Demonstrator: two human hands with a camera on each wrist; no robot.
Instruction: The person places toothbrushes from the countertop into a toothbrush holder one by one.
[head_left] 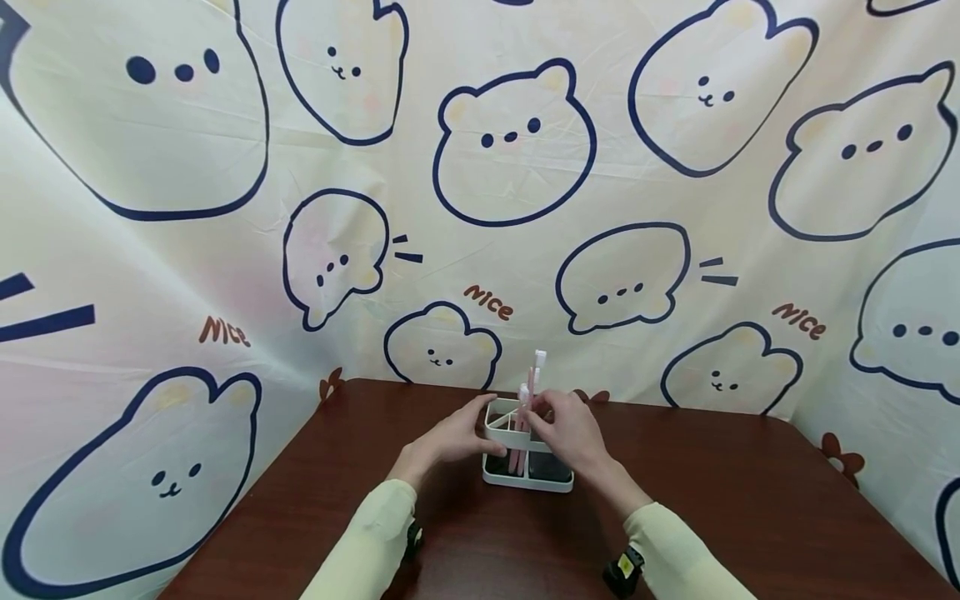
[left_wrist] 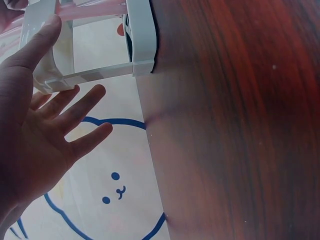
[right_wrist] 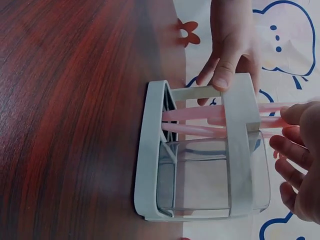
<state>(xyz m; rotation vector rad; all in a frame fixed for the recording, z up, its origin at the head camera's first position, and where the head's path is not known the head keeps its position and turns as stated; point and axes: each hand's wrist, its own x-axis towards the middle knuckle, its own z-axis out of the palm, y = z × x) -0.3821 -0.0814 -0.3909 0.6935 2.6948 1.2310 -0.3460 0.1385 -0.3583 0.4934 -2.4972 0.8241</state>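
Note:
A white two-tier toothbrush holder (head_left: pixel 551 485) stands on the table in the head view. My left hand (head_left: pixel 450 435) holds its upper tier at the left side, thumb on the near face and fingertips behind the rim. Several pink toothbrushes (right_wrist: pixel 195 113) stand upright through the upper tier, their lower ends down at the base. Above the holder my right hand (head_left: pixel 573 429) pinches one pink toothbrush (right_wrist: pixel 272 121) between thumb and index finger, the other fingers loosely bent. White caps (head_left: pixel 540 358) top the toothbrushes. Beside them, a clear cup (right_wrist: pixel 261 195) hangs in the tier's right side.
The dark brown wood table (head_left: pixel 300 517) spreads around the holder. Behind it and at both sides hangs a pale cloth (head_left: pixel 510 258) printed with bear faces. Black straps (head_left: pixel 624 571) circle both wrists over light sleeves.

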